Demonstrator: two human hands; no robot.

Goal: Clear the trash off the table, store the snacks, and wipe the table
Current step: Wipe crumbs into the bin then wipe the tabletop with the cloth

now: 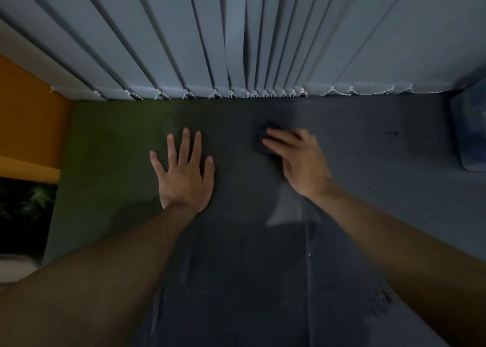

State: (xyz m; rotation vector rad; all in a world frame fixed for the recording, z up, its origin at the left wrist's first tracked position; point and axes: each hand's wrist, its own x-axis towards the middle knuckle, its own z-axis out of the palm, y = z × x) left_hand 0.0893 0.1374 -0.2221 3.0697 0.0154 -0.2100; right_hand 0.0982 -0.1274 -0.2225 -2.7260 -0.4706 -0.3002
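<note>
Forearms [118,267] extended; left hand [184,178] flat, right hand [299,160] pressing cloth [260,141].

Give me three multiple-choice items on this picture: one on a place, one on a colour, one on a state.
1. Where is the small dark wiping cloth?
A) under the fingers of the right hand
B) under the left hand
C) inside a bucket

2. What colour is the painted wall at the left edge?
A) white
B) orange
C) red

3. How does the left hand lie?
A) clenched in a fist
B) gripping a cup
C) flat on the dark table, fingers spread

Answers:
1 A, the cloth peeks out beneath the blurred right hand's fingertips.
2 B, the wall strip beside the table is plainly orange.
3 C, its palm and straight fingers rest on the tabletop and it holds nothing.
</note>
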